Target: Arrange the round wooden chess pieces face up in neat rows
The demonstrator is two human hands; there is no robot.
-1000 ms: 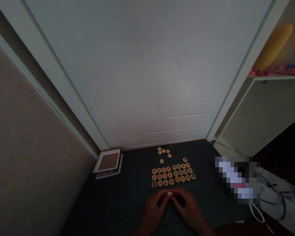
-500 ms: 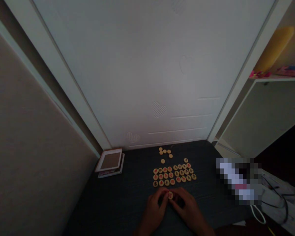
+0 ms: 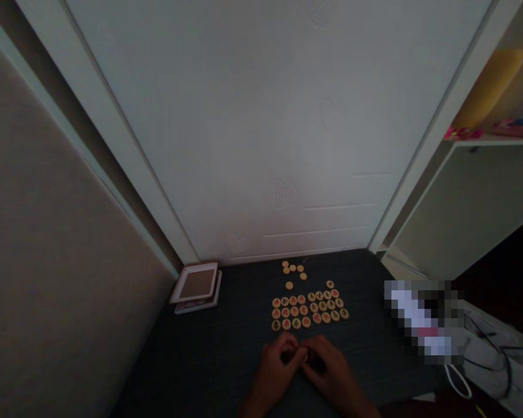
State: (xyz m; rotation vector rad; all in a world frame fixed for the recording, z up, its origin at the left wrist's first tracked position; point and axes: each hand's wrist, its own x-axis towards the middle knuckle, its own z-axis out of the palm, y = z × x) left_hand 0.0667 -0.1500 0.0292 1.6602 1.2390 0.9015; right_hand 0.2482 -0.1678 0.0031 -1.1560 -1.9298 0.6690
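Note:
My left hand [image 3: 275, 367] and my right hand [image 3: 332, 369] meet at the fingertips near the front of the dark table. A round wooden Chinese chess piece [image 3: 305, 358] is pinched between them, mostly covered by the left thumb. Just beyond my fingers lie rows of Chinese chess pieces [image 3: 305, 321], face up with red or black characters, in two blocks side by side. One more marked piece [image 3: 330, 284] sits above the right block. Farther back, several pieces [image 3: 289, 285] show plain faces.
Framed, box-like items [image 3: 197, 284] are stacked at the table's back left. A white panel with heart patterns [image 3: 253, 145] rises behind the dark table [image 3: 192, 360]. A blurred-out object [image 3: 421, 319] lies at the right, near cables [image 3: 490, 342] and a white strap [image 3: 458, 380].
The held piece has tipped and moved slightly down between my fingers, and its red-marked face is now mostly hidden by the left thumb. The rows stay as they were.

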